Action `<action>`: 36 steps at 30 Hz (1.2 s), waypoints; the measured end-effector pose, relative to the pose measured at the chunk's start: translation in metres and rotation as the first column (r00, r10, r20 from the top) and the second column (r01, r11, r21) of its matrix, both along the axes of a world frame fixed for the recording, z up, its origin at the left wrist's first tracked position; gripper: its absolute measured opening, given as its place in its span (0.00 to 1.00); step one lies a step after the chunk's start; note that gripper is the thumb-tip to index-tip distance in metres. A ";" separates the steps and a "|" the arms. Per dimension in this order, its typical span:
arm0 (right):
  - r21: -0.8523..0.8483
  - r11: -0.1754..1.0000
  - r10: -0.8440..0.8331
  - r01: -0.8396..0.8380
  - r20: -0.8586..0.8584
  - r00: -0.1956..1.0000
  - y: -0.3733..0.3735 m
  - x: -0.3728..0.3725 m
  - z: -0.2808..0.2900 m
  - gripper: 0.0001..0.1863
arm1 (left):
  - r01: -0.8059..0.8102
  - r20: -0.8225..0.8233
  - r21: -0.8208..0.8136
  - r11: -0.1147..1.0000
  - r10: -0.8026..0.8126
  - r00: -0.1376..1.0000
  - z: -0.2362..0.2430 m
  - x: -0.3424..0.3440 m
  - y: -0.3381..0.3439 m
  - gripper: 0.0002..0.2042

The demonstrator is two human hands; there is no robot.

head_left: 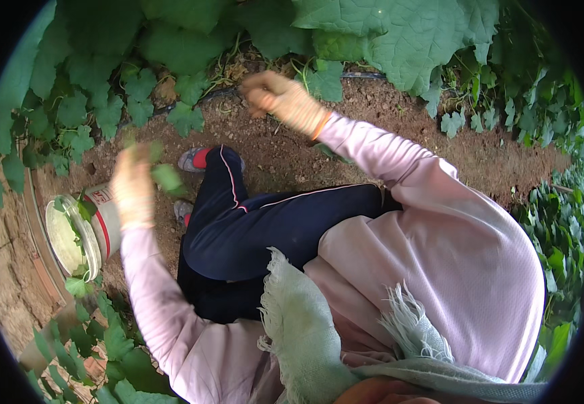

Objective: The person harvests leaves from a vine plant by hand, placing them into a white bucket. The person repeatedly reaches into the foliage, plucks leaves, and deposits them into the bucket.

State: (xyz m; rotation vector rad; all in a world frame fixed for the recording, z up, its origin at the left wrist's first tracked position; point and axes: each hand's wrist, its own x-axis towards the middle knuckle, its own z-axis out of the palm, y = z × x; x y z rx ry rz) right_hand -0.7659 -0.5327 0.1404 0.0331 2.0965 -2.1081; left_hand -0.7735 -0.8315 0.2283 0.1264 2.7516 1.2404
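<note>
My left hand (132, 185), smeared by motion, is at the left, just right of a white bucket (107, 219) with a red band. Blurred green leaves (167, 178) stick out from its fingers, which look closed on them. The bucket's open mouth faces left, and a leafy sprig hangs over its rim. My right hand (282, 101) is raised near the base of the leafy plants (191, 87), with an orange band at its wrist. Its fingers are curled in; what they hold, if anything, is too blurred to make out.
Large green leaves (413, 40) hang along the far side above brown soil (467, 155). A thin dark pipe (363, 75) runs at their foot. My bent legs (272, 229) in dark trousers fill the middle. More plants (117, 350) grow at the lower left and the right edge.
</note>
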 end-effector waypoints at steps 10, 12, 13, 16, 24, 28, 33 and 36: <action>0.749 0.639 -0.354 0.177 0.081 0.932 0.147 0.011 -0.180 0.10 | -0.187 -0.180 -0.982 -0.025 0.425 0.887 0.037 -0.037 -0.351 0.30; 0.760 0.579 -0.292 0.296 -0.146 0.945 0.125 -0.004 -0.159 0.09 | -0.111 -0.176 -0.980 -0.167 0.453 0.874 -0.007 -0.030 -0.349 0.32; 0.798 0.536 -0.264 0.276 -0.152 0.952 0.111 -0.020 -0.149 0.09 | -0.178 -0.213 -0.976 -0.124 0.380 0.900 -0.018 -0.027 -0.356 0.33; 0.955 0.254 -0.118 0.153 -0.127 0.985 0.115 -0.054 -0.150 0.11 | -0.280 -0.274 -0.940 0.195 0.057 0.960 -0.036 -0.039 -0.241 0.24; 0.876 0.481 -0.549 0.015 0.288 0.785 0.119 -0.030 -0.188 0.22 | 0.074 -0.354 -0.621 0.780 -0.363 0.862 -0.089 -0.031 0.007 0.21; 0.324 0.926 -0.339 0.195 0.481 0.809 0.114 -0.004 -0.239 0.09 | 0.498 -0.027 -0.389 0.775 -0.550 0.835 -0.101 -0.030 0.071 0.20; 0.452 0.885 -0.233 0.109 0.229 0.945 0.032 0.017 -0.133 0.08 | 0.591 0.252 -0.180 0.787 -0.543 0.801 -0.124 -0.031 0.064 0.22; 0.496 0.862 -0.170 0.103 0.094 0.981 0.013 0.033 -0.106 0.10 | 0.647 0.291 -0.019 0.762 -0.615 0.733 -0.144 -0.028 0.074 0.23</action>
